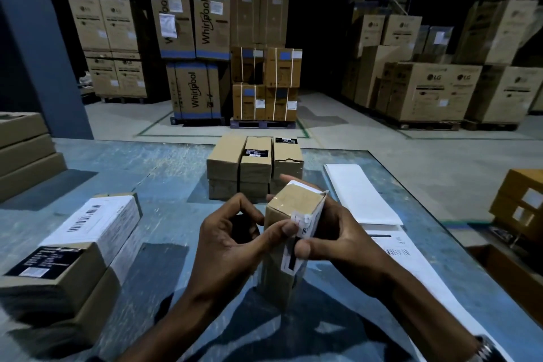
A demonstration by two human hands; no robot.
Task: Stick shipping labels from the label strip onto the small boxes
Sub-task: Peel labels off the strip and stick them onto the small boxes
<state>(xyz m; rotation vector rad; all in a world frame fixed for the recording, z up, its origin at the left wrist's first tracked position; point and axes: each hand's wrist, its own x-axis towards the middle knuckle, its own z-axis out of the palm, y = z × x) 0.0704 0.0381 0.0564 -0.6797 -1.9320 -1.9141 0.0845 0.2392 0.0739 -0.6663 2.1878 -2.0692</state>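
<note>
While both hands work at one small box (286,232) standing upright on the blue table (164,173), the left hand (232,241) presses its thumb on the white label (302,232) at the box's near edge with its other fingers curled, and the right hand (338,232) wraps round the box's right side, thumb pinching the label's lower part. Behind stands a cluster of six small boxes (255,167) in two layers of three, two showing black stickers, with two labelled boxes (79,247) at left. One label strip (364,197) lies to the right, its near end cut off behind the right forearm, print too small to read.
</note>
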